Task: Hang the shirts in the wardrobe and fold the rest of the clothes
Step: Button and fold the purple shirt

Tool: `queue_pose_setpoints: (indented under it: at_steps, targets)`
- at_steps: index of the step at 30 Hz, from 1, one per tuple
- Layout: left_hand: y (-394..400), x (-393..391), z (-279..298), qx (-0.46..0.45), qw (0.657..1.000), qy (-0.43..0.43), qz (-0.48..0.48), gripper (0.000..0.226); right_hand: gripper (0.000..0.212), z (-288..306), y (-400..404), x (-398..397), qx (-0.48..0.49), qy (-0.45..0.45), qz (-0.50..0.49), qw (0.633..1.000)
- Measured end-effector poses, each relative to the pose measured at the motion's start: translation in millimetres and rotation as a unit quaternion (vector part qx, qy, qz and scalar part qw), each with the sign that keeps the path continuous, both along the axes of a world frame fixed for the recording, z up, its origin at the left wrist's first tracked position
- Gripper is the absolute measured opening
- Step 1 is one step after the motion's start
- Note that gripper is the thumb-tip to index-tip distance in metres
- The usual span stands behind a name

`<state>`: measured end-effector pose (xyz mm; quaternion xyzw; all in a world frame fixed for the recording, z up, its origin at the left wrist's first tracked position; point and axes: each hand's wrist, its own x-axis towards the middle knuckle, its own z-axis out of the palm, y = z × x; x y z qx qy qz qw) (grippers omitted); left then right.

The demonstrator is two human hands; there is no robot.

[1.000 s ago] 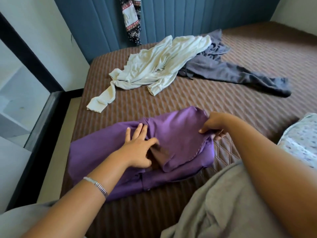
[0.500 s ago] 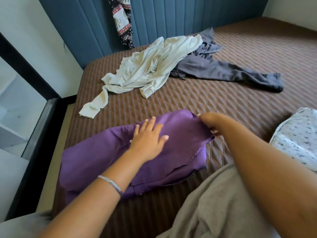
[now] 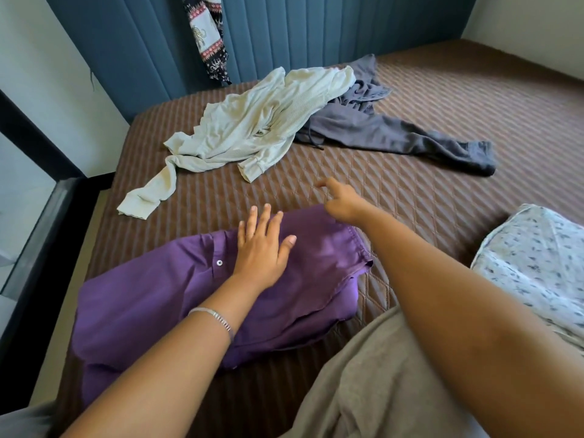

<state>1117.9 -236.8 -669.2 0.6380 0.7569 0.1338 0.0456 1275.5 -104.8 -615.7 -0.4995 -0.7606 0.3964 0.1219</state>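
Observation:
A purple shirt lies folded over on the brown quilted bed, near its front edge. My left hand lies flat on the shirt, fingers straight and spread. My right hand hovers past the shirt's far right corner, fingers loose, holding nothing. Further back a crumpled cream long-sleeved top partly overlaps grey sweatpants.
A patterned cloth hangs against the blue padded headboard. A floral pillow sits at the right. A grey garment fills the lower right of the view. The bed's left edge meets a dark frame.
My right hand let go of the purple shirt's edge and moved forward past it. My left hand slid forward, flattening the fold.

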Motion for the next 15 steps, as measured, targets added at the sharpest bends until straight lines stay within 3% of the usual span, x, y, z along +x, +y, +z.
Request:
queue_pose_setpoints:
  at_steps: [4,7,9,11,13,15]
  targets:
    - [10.9,2.6,-15.6,-0.069,0.997,0.025,0.021,0.068,0.058,-26.5,12.2,-15.6,0.087,-0.182,0.161,0.966]
    - [12.4,-1.1,-27.2,-0.096,0.995,0.015,0.026,0.067,0.038,-28.2,20.1,-9.8,0.097,-0.231,0.168,0.953]
    - [12.8,-2.9,-26.6,-0.091,0.995,-0.010,0.030,0.065,0.026,-21.7,25.8,-3.1,0.009,-0.170,0.135,0.976]
    - [11.6,-3.9,-26.8,-0.076,0.996,-0.020,0.030,0.067,0.019,-12.4,27.5,4.1,-0.108,-0.052,0.058,0.991]
    - [10.8,-4.8,-28.8,-0.068,0.997,-0.032,0.028,0.075,0.022,-10.6,27.4,9.2,-0.198,0.050,-0.041,0.978]
    - [10.0,-4.2,-31.1,-0.061,0.997,-0.035,0.029,0.088,0.019,-13.9,25.8,13.3,-0.288,0.095,-0.097,0.948]
